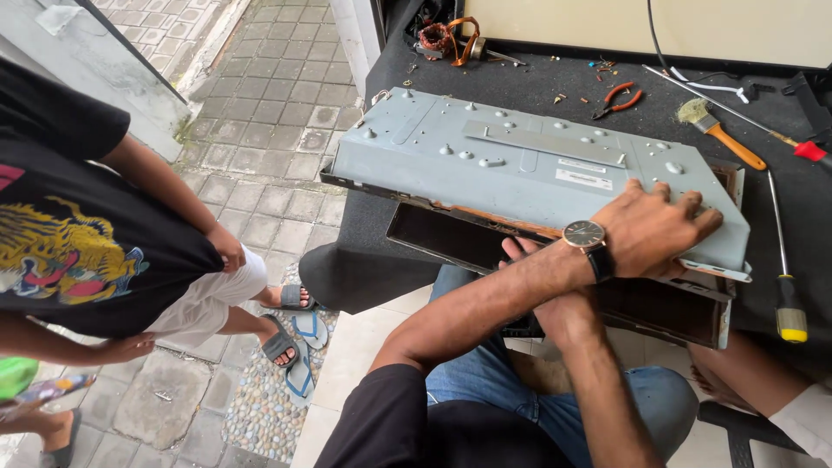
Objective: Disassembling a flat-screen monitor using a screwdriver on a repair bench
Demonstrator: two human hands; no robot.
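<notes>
A grey metal device casing (485,165) lies tilted at the edge of a black-covered workbench (537,87), its dark open underside facing me. My left hand (659,227), with a watch on its wrist, lies flat on the casing's top panel near the right end, fingers spread. My arms are crossed. My right hand (544,299) reaches under the left forearm, and its fingers hook over the casing's lower front edge. Most of that hand is hidden by the forearm.
Orange-handled pliers (617,98), a brush (719,132), a yellow-handled screwdriver (784,277), a red-handled tool (810,151) and a copper coil (440,36) lie on the bench. A person in a black shirt (78,225) stands on the left paving. Another person's hand (724,386) is at lower right.
</notes>
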